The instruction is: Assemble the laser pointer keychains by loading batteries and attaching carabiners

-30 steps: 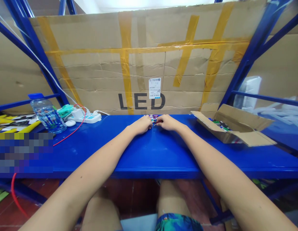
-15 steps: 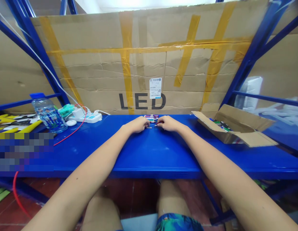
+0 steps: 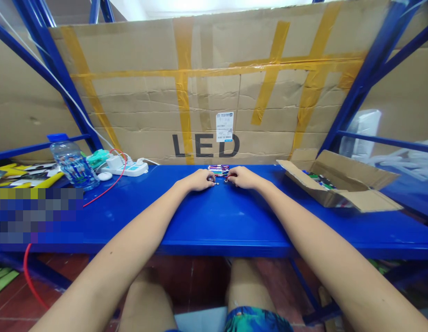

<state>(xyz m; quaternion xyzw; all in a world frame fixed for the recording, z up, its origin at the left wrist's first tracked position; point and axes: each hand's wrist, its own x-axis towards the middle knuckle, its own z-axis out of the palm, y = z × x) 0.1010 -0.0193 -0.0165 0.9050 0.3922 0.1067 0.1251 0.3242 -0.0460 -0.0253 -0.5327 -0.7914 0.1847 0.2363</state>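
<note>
Several shiny, multicoloured pens (image 3: 218,170) lie side by side at the back middle of the blue table. My left hand (image 3: 201,180) rests at their left end, fingers closed on something dark and silvery that is too small to name. At the right end, my right hand (image 3: 240,178) has its fingertips pinched together on something small, mostly hidden by the fingers. Small silvery bits show on the table between the two hands, just in front of the pens.
On the right an open cardboard box (image 3: 338,182) holds more pens. To the left stand a bottle (image 3: 74,161), a white power strip (image 3: 133,168) and a red cable (image 3: 113,182). A large cardboard sheet (image 3: 148,106) backs the blue table (image 3: 214,221).
The whole view has shifted slightly. My right fingers have moved a little at the pens' right end, where a small silvery piece shows more clearly. My left hand has barely moved.
</note>
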